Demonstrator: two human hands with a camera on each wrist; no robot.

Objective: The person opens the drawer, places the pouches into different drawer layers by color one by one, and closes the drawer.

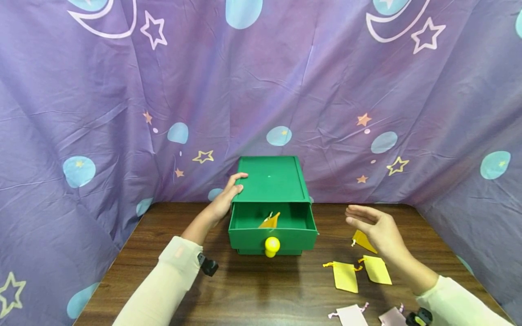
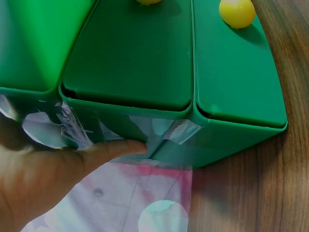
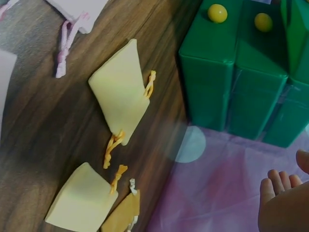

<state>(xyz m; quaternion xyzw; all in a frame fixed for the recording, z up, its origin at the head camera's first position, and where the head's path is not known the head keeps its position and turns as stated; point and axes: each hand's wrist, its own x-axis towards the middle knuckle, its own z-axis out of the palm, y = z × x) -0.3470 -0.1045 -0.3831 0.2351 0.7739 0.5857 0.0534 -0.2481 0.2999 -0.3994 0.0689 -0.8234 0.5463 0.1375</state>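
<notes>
A green drawer cabinet (image 1: 269,179) stands at the back middle of the table, its top drawer (image 1: 248,239) pulled out. An orange-yellow drawstring pouch (image 1: 269,222) lies inside that drawer, partly hidden by its front, which bears a yellow knob (image 1: 272,245). My left hand (image 1: 222,202) rests against the cabinet's left side, and in the left wrist view its thumb (image 2: 113,150) lies straight along the taped side. Above the table on the right, my right hand (image 1: 379,228) hovers with fingers loosely bent and nothing held. Below it lies another orange-yellow pouch (image 1: 363,241), partly covered by the hand.
Two pale yellow pouches (image 1: 345,277) (image 1: 377,270) lie on the wooden table (image 1: 244,290) at the right. Nearer the front edge are pink pouches (image 1: 352,315). A purple patterned curtain (image 1: 261,90) hangs behind. Lower drawers have yellow knobs (image 3: 217,13).
</notes>
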